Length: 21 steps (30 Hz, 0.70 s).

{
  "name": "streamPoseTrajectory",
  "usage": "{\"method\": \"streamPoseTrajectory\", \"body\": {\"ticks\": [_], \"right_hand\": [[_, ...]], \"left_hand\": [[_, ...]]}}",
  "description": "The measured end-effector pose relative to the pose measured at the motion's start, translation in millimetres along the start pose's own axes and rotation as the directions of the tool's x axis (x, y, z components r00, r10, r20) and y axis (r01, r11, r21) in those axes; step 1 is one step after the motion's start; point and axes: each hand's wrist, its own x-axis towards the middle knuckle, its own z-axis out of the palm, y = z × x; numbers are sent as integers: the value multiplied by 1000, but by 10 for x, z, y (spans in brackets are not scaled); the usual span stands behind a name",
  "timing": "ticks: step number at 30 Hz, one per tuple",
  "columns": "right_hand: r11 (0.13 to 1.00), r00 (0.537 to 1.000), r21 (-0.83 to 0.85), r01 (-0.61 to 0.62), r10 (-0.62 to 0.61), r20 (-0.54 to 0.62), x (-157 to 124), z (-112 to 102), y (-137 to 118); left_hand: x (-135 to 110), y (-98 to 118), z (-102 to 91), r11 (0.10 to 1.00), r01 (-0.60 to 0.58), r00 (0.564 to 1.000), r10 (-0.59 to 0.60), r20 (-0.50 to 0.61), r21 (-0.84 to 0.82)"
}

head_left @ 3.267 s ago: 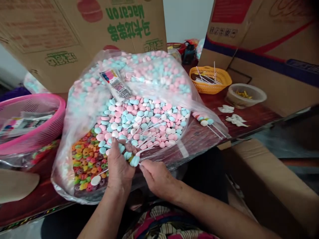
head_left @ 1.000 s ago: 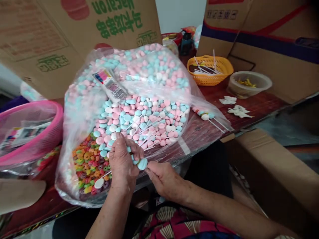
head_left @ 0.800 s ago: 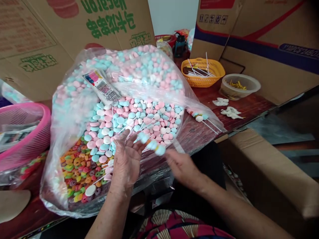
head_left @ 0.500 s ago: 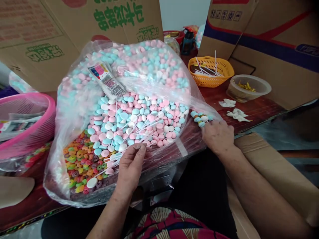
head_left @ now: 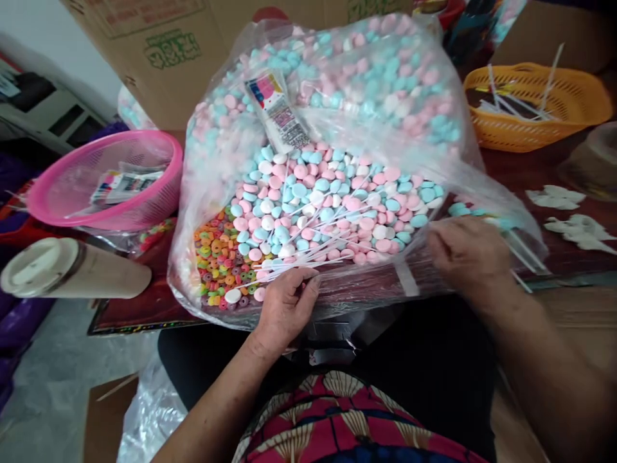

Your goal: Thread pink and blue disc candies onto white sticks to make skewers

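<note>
My left hand (head_left: 289,303) is at the front edge of a clear plastic bag (head_left: 407,278), thumb and fingers drawn together; what they hold, if anything, is hidden. Just beyond it, thin white sticks (head_left: 308,258) lie across pink, blue and white candies (head_left: 315,196). Small colourful ring-shaped pieces (head_left: 219,257) fill the bag's near left corner. My right hand (head_left: 467,254) is at the bag's right side, blurred, fingers bent and partly hidden. Beside and behind it lie candies threaded on sticks (head_left: 475,209), their bare stick ends (head_left: 525,251) pointing right.
A printed packet (head_left: 278,112) rests on the bag. To the left stand a pink basket (head_left: 176,157) with packets inside and a lidded cup (head_left: 108,270). An orange basket (head_left: 520,134) with sticks, crumpled white tissues (head_left: 578,230) and a clear tub (head_left: 590,161) are at right. Behind is a cardboard box (head_left: 193,77).
The view has swung left and down, showing the cup and floor. My right hand has moved from the candy sticks toward the bag, leaving them on the table. My left hand stays near the loose sticks.
</note>
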Motion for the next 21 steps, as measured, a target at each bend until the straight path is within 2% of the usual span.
{"method": "streamPoseTrajectory", "body": {"ticks": [3, 5, 6, 8, 11, 13, 15, 17, 18, 19, 21], "right_hand": [[992, 994, 94, 85, -90, 56, 208, -90, -735], [989, 987, 107, 106, -118, 111, 346, -70, -1026], [987, 983, 119, 110, -126, 134, 401, -47, -1085], [979, 979, 176, 99, -128, 161, 472, -6, -1057], [920, 982, 391, 0, -73, 171, 499, 9, -822], [817, 977, 565, -118, -8, 215, 494, 4, -671], [661, 962, 712, -237, 59, 265, 492, 0, -585], [538, 951, 787, -302, 110, 290, 506, -13, -568], [526, 950, 794, -306, 113, 292, 521, -31, -580], [554, 952, 778, -298, 106, 289, 541, -59, -602], [670, 956, 699, -251, 60, 286, 589, -146, -672]], "left_hand": [[-7, 25, -31, 996, -30, 999, 28, 20, 85], [-30, 17, -71, 987, -49, 999, 45, 29, 155], [-48, -4, -102, 984, -34, 999, 32, 13, 177], [-88, -75, -184, 982, 44, 999, -38, -40, 182], [-114, -196, -309, 969, 169, 981, -147, -130, 180], [-82, -240, -354, 952, 204, 973, -170, -156, 229], [-1, -241, -353, 920, 216, 974, -177, -145, 326], [117, -212, -312, 865, 235, 972, -202, -121, 443], [183, -193, -284, 829, 246, 969, -222, -108, 502], [247, -175, -256, 792, 253, 965, -245, -91, 556], [353, -161, -211, 742, 253, 958, -283, -52, 621]]}}
